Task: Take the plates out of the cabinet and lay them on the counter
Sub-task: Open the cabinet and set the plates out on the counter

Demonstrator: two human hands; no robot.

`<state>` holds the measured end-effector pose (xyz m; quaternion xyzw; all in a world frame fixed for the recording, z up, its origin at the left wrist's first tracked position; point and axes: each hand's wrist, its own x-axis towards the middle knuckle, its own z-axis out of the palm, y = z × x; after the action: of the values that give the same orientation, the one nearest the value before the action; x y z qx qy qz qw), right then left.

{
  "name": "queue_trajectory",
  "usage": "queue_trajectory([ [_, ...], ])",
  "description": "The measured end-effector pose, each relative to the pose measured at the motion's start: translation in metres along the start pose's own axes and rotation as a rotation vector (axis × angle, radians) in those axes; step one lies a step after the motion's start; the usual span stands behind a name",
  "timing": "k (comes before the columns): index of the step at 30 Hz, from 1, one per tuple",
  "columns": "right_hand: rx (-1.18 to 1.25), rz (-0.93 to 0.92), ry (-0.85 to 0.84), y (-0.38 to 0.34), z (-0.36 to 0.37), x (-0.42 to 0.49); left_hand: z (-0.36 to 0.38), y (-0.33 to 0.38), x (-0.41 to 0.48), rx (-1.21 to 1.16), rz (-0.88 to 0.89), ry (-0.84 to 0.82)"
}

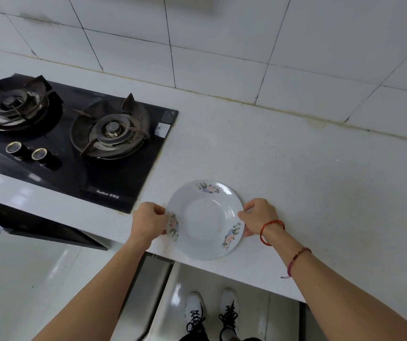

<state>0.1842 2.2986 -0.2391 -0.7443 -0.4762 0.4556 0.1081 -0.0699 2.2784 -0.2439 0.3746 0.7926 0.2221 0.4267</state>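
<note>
One plate (204, 219) lies directly ahead, close to the front edge of the tabletop (295, 180), right of the stove (74, 134). The left hand (148, 223) pinches its left rim and the right hand (259, 216) its right rim, both equally near. Whether the plate rests on the surface or hangs just above it cannot be determined.

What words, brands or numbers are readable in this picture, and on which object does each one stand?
"Royalstar", then three Chinese characters too small to read surely: on the stove, near its front edge.
White sticker on the stove's right rear corner: too blurred to read.
Plate: flower pattern only, no text.
</note>
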Motion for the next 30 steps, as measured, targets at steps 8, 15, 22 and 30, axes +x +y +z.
queue_trajectory([
  [8, 0.123, -0.022, 0.035, -0.011, -0.019, -0.007, -0.010, 0.022, -0.005, -0.032, 0.036, -0.011],
  [15, 0.211, -0.095, 0.114, -0.042, -0.049, -0.011, -0.021, 0.057, 0.009, -0.078, 0.097, -0.007],
  [22, 0.244, -0.103, 0.169, -0.054, -0.063, 0.012, -0.017, 0.087, 0.035, -0.095, 0.130, -0.012],
  [30, 0.291, -0.070, 0.202, -0.058, -0.071, 0.067, 0.003, 0.112, 0.087, -0.086, 0.143, -0.019],
])
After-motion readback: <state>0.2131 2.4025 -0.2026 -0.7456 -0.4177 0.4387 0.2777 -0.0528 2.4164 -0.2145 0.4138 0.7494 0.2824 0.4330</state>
